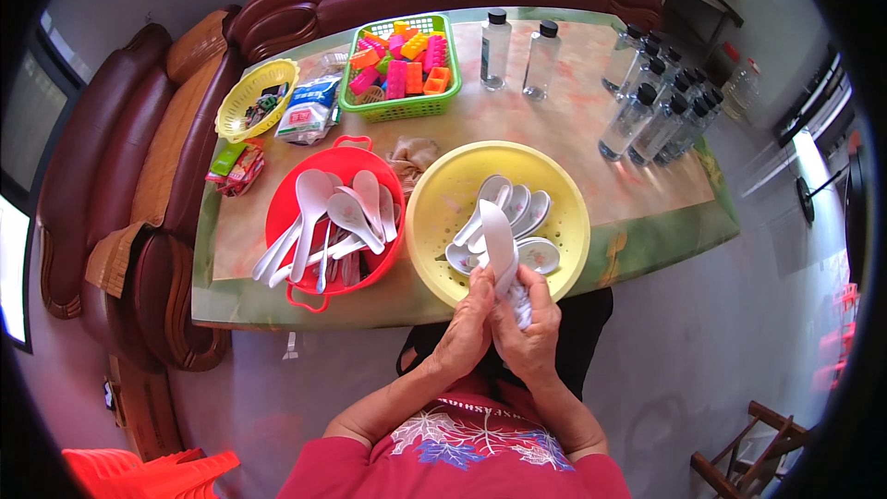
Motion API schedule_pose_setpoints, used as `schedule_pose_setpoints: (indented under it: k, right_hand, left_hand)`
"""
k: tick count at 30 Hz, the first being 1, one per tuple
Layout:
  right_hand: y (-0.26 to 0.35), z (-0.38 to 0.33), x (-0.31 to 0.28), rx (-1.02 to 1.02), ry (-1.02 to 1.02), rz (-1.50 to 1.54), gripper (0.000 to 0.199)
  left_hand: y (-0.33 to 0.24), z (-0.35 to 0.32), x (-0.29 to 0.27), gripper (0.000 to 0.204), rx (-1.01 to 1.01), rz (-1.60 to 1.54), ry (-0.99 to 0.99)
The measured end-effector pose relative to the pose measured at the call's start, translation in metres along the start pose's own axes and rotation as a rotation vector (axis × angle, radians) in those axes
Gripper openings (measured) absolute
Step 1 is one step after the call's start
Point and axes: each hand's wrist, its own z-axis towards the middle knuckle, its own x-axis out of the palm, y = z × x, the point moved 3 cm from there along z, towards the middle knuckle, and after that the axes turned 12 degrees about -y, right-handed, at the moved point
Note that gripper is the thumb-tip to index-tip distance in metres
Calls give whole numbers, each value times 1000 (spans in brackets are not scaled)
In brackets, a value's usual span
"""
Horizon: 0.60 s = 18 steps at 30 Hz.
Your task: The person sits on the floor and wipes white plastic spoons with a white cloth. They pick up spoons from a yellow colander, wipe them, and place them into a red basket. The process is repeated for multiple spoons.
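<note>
Both bare forearms (381, 407) slant inward; the left hand (469, 316) pinches a glossy white curved spoon (498, 238) above a round yellow perforated plastic basin (575, 194), the right hand (532, 328) clasping crumpled white cloth (521, 303) against it. Inside I see flower-painted white spoons (533, 212).

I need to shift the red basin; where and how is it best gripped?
Probably by the near loop from the near side and the far loop from beyond: both jut from opposite ends of the red basin, while spoons overhang its near-left rim.
</note>
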Motion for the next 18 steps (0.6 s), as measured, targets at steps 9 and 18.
schedule_pose_setpoints:
  k: [9, 18]
  right_hand:
    - [-11, 14, -21, 423, 141, 341, 25]
    - [-7, 26, -27, 274, 382, 118, 26]
  left_hand:
    - [-13, 1, 1, 49, 203, 325, 131]
    - [-51, 19, 0, 31, 271, 418, -162]
